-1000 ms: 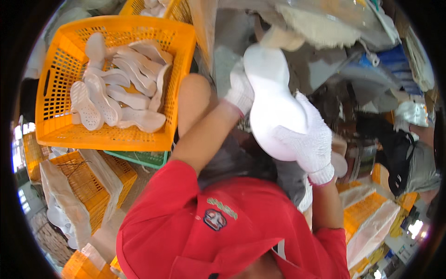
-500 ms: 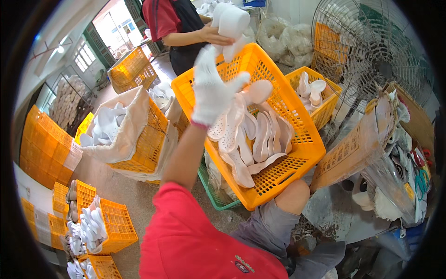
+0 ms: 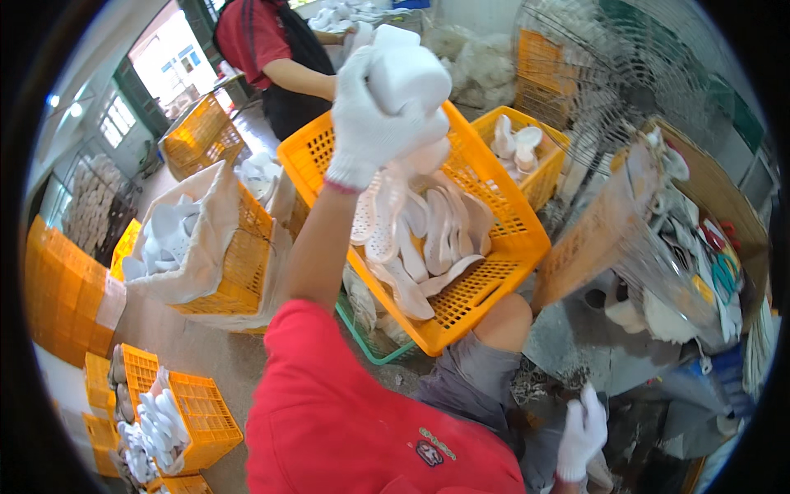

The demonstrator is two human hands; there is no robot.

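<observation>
My left hand (image 3: 374, 123) is raised high on an outstretched arm, the red sleeve low in view and the bare forearm running up to a white work glove. Its fingers (image 3: 428, 123) are wrapped tight around a white foam shoe insole (image 3: 407, 70), which pokes out above the fist and sits over the near rim of the orange plastic crate (image 3: 494, 276). That crate rests tilted against my knee and holds a loose heap of white insoles (image 3: 420, 239), several of them perforated. My right hand (image 3: 580, 436), also gloved in white, hangs low at the bottom right beside my thigh; its fingers look loosely spread and hold nothing that I can make out. A second, smaller orange crate (image 3: 539, 185) stands just behind the first, with a few white pieces in it. To the left, a cloth-lined orange crate (image 3: 239, 263) is full of white pieces. Another person in a red shirt (image 3: 263, 41) works at the top of the view.
</observation>
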